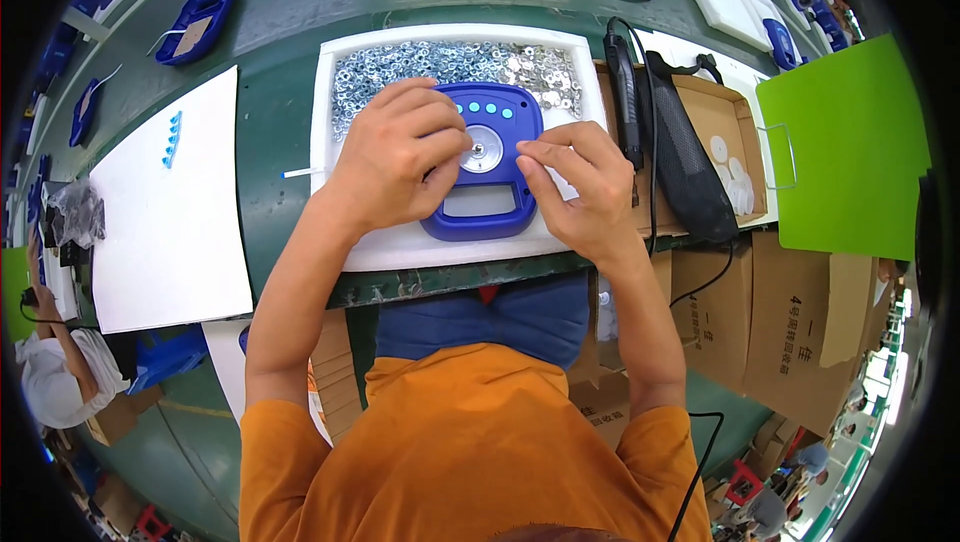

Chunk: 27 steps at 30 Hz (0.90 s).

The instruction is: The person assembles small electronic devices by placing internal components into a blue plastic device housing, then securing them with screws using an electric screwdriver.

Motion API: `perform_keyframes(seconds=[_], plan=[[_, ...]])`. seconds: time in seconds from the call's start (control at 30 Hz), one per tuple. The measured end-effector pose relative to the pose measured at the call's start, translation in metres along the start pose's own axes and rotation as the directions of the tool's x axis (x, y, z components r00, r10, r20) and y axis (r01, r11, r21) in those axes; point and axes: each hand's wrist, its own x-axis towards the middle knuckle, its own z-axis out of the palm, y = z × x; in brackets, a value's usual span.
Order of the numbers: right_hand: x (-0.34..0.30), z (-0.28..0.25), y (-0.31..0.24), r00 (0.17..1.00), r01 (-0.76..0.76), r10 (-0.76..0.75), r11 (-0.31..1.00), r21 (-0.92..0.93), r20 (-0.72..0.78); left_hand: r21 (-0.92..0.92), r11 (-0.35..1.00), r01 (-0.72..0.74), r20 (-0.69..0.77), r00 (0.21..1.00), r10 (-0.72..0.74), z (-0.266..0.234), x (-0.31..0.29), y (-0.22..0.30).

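Note:
A blue plastic housing with a handle cut-out lies on the front of a white foam tray. At its middle sits a round clear disc with a small metal centre; light-blue dots run above it. My left hand is closed over the housing's left side, its bent fingertips by the disc. Thumb and forefinger of my right hand are pinched together at the housing's right edge. Whatever either hand's fingertips hold is too small or hidden. Behind the housing, the tray holds many bluish metal washers or nuts and silver ones.
Right of the tray are an electric screwdriver with a cable, a black mesh sleeve and a cardboard box of white discs. A white board with small blue parts lies left. Further blue housings stand on the green surface behind.

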Motion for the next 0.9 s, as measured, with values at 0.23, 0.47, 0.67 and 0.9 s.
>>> perform_keyframes(seconds=[0.23, 0.47, 0.67, 0.9], plan=[[-0.006, 0.003, -0.023, 0.964, 0.026, 0.004, 0.994, -0.109, 0.266, 0.016, 0.996, 0.092, 0.066, 0.993, -0.093, 0.001, -0.007, -0.011], [0.006, 0.006, -0.007, 0.97, 0.102, -0.047, 0.969, -0.224, 0.238, -0.1, 0.989, 0.105, 0.122, 0.988, -0.093, -0.003, -0.004, -0.004], [0.004, 0.005, -0.014, 0.969, 0.072, -0.031, 0.984, -0.161, 0.244, -0.09, 0.987, 0.129, 0.117, 0.986, -0.118, -0.005, -0.001, -0.003], [-0.013, 0.011, -0.031, 0.957, -0.011, 0.067, 0.981, -0.196, 0.283, -0.056, 0.984, 0.171, 0.098, 0.981, -0.165, 0.0, -0.006, -0.008]])
